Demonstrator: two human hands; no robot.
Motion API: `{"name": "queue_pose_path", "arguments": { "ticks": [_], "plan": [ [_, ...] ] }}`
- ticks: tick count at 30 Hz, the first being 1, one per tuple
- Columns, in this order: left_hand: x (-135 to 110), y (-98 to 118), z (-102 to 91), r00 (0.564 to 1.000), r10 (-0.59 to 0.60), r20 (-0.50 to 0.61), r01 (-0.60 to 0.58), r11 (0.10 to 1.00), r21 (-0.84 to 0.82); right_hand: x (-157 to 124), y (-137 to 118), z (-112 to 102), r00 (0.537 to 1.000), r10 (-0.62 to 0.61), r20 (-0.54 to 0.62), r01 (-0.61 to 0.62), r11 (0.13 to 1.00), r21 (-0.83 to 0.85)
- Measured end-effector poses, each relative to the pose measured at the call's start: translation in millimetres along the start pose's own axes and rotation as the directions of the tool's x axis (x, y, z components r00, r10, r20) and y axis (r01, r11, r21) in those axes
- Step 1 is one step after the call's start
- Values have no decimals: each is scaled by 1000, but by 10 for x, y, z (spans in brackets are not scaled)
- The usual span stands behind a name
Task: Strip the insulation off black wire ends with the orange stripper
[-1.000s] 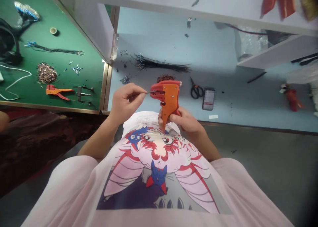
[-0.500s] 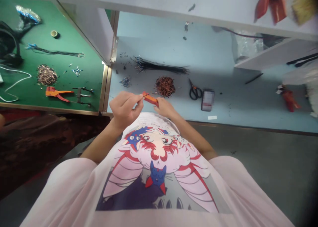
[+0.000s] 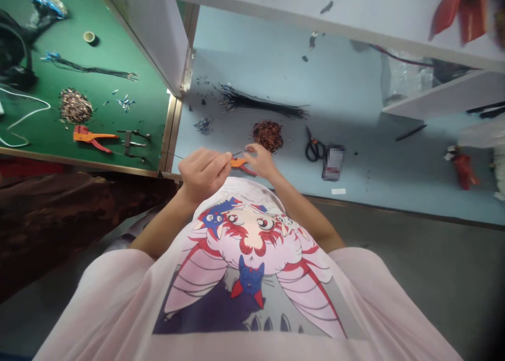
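Observation:
A thin black wire point(image 3: 236, 154) is pinched between the thumb and fingers of my left hand point(image 3: 205, 172). Its tail trails out to the left, over the table edge. Facing it, my right hand point(image 3: 261, 161) has its thumb and fingertip closed at the wire's other end. Orange and red wire strippers point(image 3: 239, 164) lie on the blue table just below that stretch of wire, partly covered by my left hand. Close behind my right hand is a heap of small copper-coloured bits point(image 3: 268, 136).
A bundle of black wires point(image 3: 264, 104) lies farther back, with small metal terminals point(image 3: 203, 125) to its left. Scissors point(image 3: 313, 145) and a phone point(image 3: 333, 162) are on the right. An upright divider point(image 3: 158, 40) and an overhead shelf point(image 3: 276, 8) border the table. Another green table point(image 3: 106, 92) adjoins left.
My right hand has let go of the wire strippers, which now lie on the table, and has come up to the wire's end. My left hand still holds the wire. The view has shifted slightly.

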State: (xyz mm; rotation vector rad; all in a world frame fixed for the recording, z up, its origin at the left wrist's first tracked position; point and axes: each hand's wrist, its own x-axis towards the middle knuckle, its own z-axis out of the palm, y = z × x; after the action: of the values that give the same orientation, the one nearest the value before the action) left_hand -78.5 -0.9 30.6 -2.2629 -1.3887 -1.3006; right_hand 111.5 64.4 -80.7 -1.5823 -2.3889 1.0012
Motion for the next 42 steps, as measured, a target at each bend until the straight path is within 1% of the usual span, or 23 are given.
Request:
{"name": "queue_pose_path", "arguments": {
  "ticks": [1,2,3,5,7,11,15,17,18,19,21,22,23,25,27,28,29,31,33,35,38,40,42],
  "plan": [
    [4,-1,16,1000,-2,12,2,1000,-10,-90,-74,-160,991,-42,-124,64,980,186],
    [11,0,35,1000,-8,27,8,1000,-19,-187,-156,-326,971,-88,-221,162,924,346],
    [20,1,54,999,-14,48,16,1000,-27,-283,-243,-488,952,-125,-278,241,867,436],
    [44,4,90,995,-17,96,20,999,-28,-446,-401,-759,925,-196,-324,338,813,473],
    [69,6,114,991,4,133,-2,1000,-15,-542,-512,-920,901,-252,-352,396,809,435],
    [91,33,119,985,60,161,-57,998,-26,-569,-619,-937,878,-275,-393,416,845,337],
    [70,75,109,979,50,198,-29,994,-107,-544,-669,-859,859,-295,-418,437,849,298],
    [44,35,79,981,17,194,-2,997,-79,-535,-597,-912,844,-250,-474,428,846,318],
    [26,-13,47,984,-24,178,34,998,-54,-529,-517,-972,817,-186,-546,419,843,339],
    [7,-80,3,985,-84,151,90,995,-32,-521,-406,-1049,765,-96,-637,410,835,367],
    [-35,-247,-115,969,-234,83,236,972,-15,-497,-116,-1217,581,136,-802,405,807,430],
    [-53,-329,-177,952,-302,57,304,952,-22,-477,43,-1281,530,206,-822,404,791,459],
    [-67,-399,-230,937,-348,38,350,936,-39,-448,194,-1315,528,224,-819,367,810,458],
    [-79,-468,-286,905,-423,31,424,901,-87,-349,445,-1260,661,181,-728,224,879,422],
    [-68,-433,-263,880,-472,51,475,869,-143,-186,607,-1055,772,154,-616,138,906,400],
    [-57,-385,-229,868,-492,65,495,852,-169,-85,659,-919,832,151,-534,36,945,324],
    [-44,-326,-187,857,-510,78,515,835,-192,20,696,-776,867,169,-470,-69,973,221],
    [-16,-210,-108,835,-542,93,548,805,-226,213,733,-507,899,269,-344,-287,958,-1],
    [5,-130,-63,817,-568,97,573,782,-245,331,726,-281,919,322,-229,-363,917,-167],
    [16,-97,-59,809,-581,94,583,771,-255,344,675,-79,951,277,-136,-302,925,-232],
    [24,-99,-85,808,-582,88,583,769,-261,214,548,230,994,108,-9,-107,964,-243],
    [34,-101,-92,806,-586,86,585,766,-265,109,472,419,996,20,87,2,969,-247],
    [53,-90,-79,798,-596,86,594,757,-271,48,433,552,989,-21,150,58,967,-250]
  ]
}}
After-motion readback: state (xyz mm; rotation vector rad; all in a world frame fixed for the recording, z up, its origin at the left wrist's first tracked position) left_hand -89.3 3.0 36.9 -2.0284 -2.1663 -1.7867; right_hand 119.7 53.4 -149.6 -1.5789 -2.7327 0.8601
